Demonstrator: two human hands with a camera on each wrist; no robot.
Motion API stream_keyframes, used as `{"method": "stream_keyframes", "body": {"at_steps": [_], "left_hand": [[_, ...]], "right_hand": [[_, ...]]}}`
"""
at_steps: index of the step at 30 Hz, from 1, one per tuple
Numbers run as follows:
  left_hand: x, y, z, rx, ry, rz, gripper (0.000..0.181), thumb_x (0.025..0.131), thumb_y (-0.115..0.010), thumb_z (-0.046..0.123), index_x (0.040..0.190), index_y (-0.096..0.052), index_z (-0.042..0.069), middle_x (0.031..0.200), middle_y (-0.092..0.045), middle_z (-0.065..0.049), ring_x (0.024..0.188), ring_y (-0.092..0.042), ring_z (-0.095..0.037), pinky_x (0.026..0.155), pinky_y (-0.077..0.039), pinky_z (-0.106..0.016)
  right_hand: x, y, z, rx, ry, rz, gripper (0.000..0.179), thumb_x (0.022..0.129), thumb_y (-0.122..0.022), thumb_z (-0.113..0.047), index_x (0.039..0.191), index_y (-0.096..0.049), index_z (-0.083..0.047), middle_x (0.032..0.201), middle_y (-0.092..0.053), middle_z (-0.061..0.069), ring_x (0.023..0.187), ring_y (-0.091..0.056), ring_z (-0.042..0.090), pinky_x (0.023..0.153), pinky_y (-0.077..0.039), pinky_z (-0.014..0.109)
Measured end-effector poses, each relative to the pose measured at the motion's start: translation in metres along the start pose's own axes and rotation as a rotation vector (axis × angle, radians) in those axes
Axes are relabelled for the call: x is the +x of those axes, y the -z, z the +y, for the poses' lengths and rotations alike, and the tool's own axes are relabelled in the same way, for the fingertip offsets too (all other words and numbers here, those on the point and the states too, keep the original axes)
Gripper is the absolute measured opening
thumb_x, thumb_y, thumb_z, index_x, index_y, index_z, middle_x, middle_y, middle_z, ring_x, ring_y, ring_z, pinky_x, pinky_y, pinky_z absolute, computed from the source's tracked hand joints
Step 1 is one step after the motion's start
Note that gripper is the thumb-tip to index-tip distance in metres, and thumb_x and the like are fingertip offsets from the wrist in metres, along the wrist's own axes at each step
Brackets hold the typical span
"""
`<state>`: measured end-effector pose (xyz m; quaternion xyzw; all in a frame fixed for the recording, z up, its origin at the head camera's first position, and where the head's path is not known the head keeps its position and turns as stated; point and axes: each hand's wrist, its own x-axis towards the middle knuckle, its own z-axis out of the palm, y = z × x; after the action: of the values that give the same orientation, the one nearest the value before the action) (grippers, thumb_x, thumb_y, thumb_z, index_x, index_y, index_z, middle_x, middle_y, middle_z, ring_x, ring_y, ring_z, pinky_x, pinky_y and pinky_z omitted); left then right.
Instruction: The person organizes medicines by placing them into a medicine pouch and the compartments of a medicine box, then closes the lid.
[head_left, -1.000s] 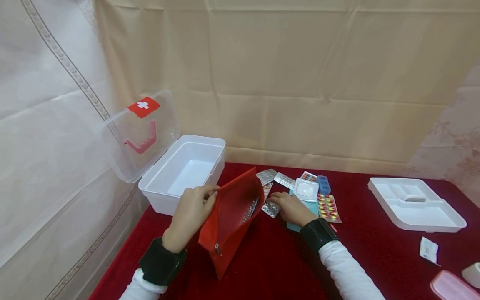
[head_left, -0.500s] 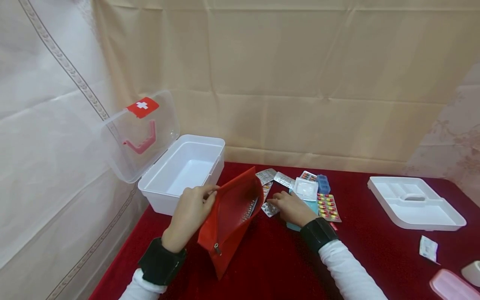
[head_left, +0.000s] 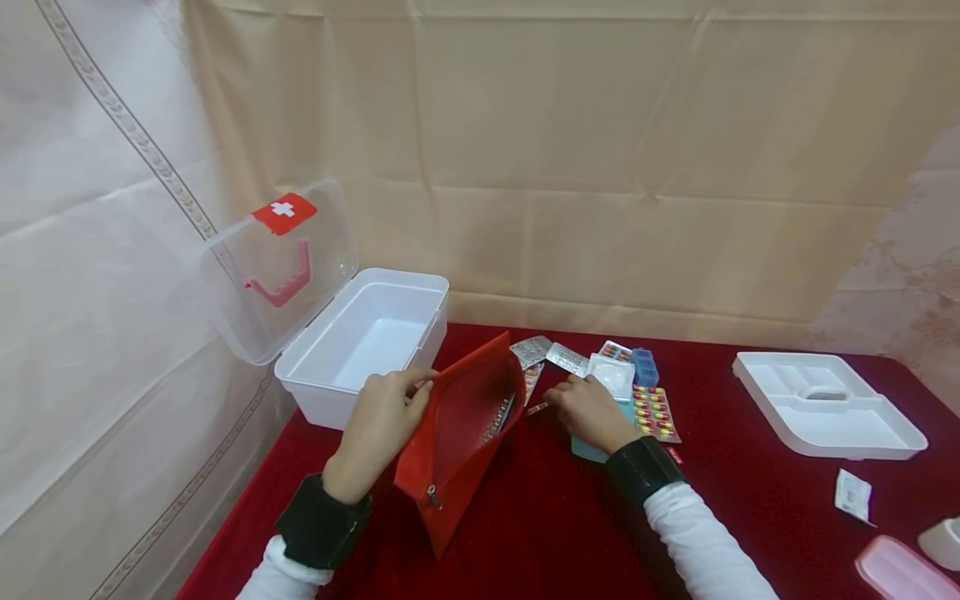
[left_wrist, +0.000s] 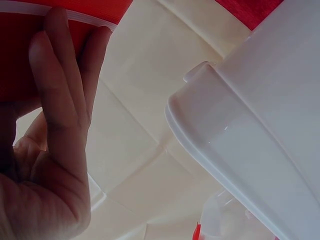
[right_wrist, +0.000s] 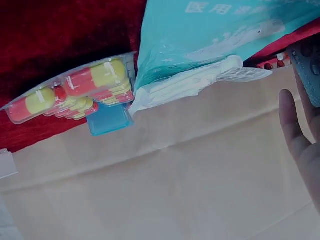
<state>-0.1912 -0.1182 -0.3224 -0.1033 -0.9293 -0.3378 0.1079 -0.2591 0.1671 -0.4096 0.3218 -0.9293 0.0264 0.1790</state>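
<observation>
A cream cloth (head_left: 570, 150) full of fold lines hangs across the back. Below it is a table with a red cloth (head_left: 585, 533) that looks soft and fuzzy, so thin, flat things may be tricky to pick up off it.

A white box (head_left: 322, 392) sits at the back left with its clear lid (head_left: 258, 292) up, and a white tray (head_left: 855, 429) lies far to the right.

The red pouch (head_left: 459, 496) is near the box, tilted, with its zip mouth wide and silver packs (head_left: 498, 419) inside. It looks light and floppy — it would likely sag without a hand — so its rim seems the best place to hold. The left hand (head_left: 381, 421) pinches that rim.

The right hand (head_left: 592, 414) is just outside the pouch mouth, its fingers gripping a pill pack (right_wrist: 306, 70); where the thumb is cannot be told. The pack should be very light, thin, a bit stiff and slick. Its pill bubbles might pop if squeezed hard — better to hold it by the flat edges.
</observation>
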Motion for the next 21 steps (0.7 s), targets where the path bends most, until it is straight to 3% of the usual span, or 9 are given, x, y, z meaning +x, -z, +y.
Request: {"method": "stream_keyframes", "body": {"at_steps": [8, 13, 21], "left_hand": [[0.0, 0.0, 0.0, -0.003, -0.007, 0.001, 0.023, 0.085, -0.063, 0.018, 0.107, -0.068, 0.013, 0.077, -0.068, -0.004, 0.05, -0.056, -0.005, 0.051, -0.051, -0.019], [0.001, -0.001, 0.0, 0.007, -0.029, 0.01, 0.022, 0.086, -0.062, 0.015, 0.106, -0.068, 0.011, 0.075, -0.068, -0.005, 0.049, -0.054, -0.006, 0.049, -0.049, -0.018], [0.0, -0.001, 0.0, 0.001, -0.026, 0.012, 0.021, 0.086, -0.062, 0.016, 0.106, -0.068, 0.013, 0.075, -0.068, -0.004, 0.049, -0.055, -0.005, 0.048, -0.049, -0.017]], "right_hand": [[-0.003, 0.011, 0.009, -0.065, -0.075, 0.111, 0.018, 0.074, -0.067, -0.005, 0.088, -0.067, -0.016, 0.083, -0.069, 0.0, 0.076, -0.058, 0.021, 0.065, -0.047, 0.037], [-0.003, 0.028, 0.006, -0.074, -0.125, 0.129, 0.021, 0.073, -0.069, -0.006, 0.093, -0.067, -0.013, 0.089, -0.07, 0.005, 0.08, -0.06, 0.023, 0.07, -0.051, 0.039], [0.001, 0.054, -0.006, -0.099, -0.128, 0.169, 0.026, 0.076, -0.068, -0.006, 0.1, -0.065, -0.013, 0.097, -0.069, 0.007, 0.09, -0.06, 0.023, 0.085, -0.049, 0.043]]}}
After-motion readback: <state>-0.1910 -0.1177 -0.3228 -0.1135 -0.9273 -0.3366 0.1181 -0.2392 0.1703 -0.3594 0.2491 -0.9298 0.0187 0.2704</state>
